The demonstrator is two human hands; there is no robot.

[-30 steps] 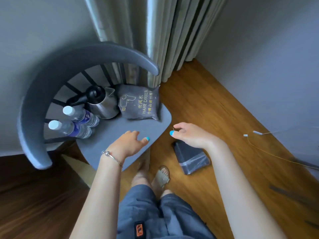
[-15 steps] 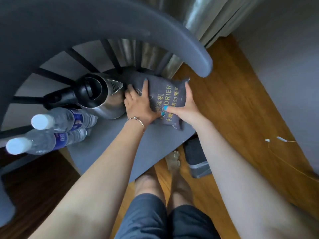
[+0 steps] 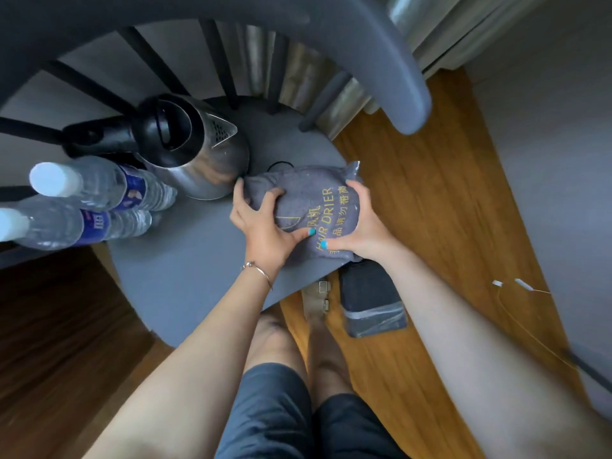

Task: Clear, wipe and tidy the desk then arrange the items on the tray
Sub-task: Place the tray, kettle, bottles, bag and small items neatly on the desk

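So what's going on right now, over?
Left hand and right hand grip hair drier bag on chair seat. Kettle close beside.

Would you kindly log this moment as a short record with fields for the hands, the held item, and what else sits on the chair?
left hand: grips the pouch's left side
right hand: grips the pouch's right side
held item: grey hair drier pouch, near the seat's right edge
surface: grey chair seat
also on seat: steel kettle; two water bottles, left of the kettle
on floor: dark bin by the feet
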